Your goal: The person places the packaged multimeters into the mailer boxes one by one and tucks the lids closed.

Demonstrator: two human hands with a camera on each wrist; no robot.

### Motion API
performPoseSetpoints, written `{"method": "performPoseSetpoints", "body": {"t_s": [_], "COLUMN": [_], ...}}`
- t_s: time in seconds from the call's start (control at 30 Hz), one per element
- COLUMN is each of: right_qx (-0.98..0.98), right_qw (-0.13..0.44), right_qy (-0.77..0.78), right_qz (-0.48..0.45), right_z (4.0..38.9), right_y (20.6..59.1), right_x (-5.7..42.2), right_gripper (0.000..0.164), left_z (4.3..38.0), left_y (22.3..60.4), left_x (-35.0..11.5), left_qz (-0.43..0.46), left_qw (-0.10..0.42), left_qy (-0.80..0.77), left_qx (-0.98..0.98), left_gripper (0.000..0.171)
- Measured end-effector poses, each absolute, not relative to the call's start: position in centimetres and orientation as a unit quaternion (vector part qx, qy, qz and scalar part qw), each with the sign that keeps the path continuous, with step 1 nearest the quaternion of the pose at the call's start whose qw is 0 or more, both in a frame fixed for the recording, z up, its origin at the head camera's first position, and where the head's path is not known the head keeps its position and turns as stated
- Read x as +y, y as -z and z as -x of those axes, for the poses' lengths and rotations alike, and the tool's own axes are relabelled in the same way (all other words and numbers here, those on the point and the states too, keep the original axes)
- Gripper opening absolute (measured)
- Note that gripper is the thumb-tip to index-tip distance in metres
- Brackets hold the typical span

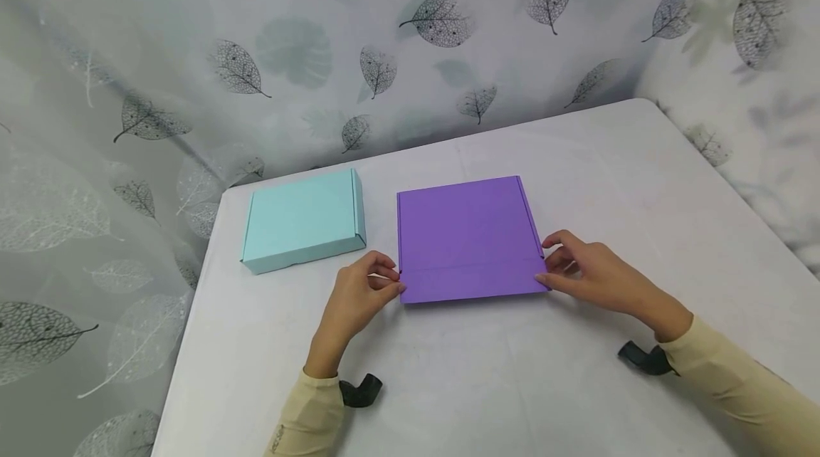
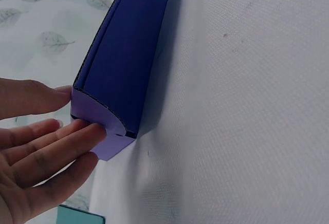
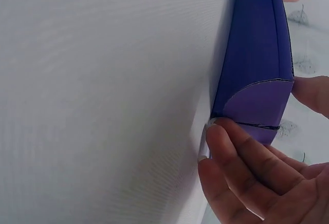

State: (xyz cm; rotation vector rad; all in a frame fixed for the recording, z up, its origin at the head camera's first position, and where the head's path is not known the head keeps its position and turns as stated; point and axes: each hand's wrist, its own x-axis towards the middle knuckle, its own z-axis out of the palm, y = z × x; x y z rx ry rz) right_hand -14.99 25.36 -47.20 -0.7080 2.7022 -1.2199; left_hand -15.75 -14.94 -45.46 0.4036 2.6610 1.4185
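Observation:
A flat purple cardboard box [image 1: 470,229] lies on the table with its lid down. Along its near edge the lid's front flap [image 1: 477,285] sticks out, and both wrist views show a rounded side tab [image 2: 97,111] at each front corner. My left hand [image 1: 355,293] holds the near left corner, thumb at the lid's edge and fingers against the side tab. At the near right corner my right hand [image 1: 592,275] grips likewise, its thumb on the lid's edge and fingertips [image 3: 218,131] low at the box's side. The inside is hidden.
A closed light-turquoise box [image 1: 304,218] sits left of the purple one, near the far left of the white-covered table [image 1: 448,386]. A leaf-patterned curtain [image 1: 410,87] hangs behind and beside the table. Dark wrist devices [image 1: 361,391] jut from both sleeves.

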Motion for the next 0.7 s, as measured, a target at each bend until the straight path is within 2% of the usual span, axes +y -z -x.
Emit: {"method": "performPoseSetpoints", "body": {"t_s": [0.7], "right_qx": [0.893], "right_qw": [0.055], "right_qy": [0.383], "right_qz": [0.229], "right_z": [14.62], "right_y": [46.67], "right_x": [25.04], "right_gripper": [0.050], "left_z": [15.66], "left_y": [45.96], "left_x": [-15.13], "left_qz": [-0.145], "left_qw": [0.053], "left_qy": [-0.434], "left_qx": [0.887], "left_gripper": [0.018]}}
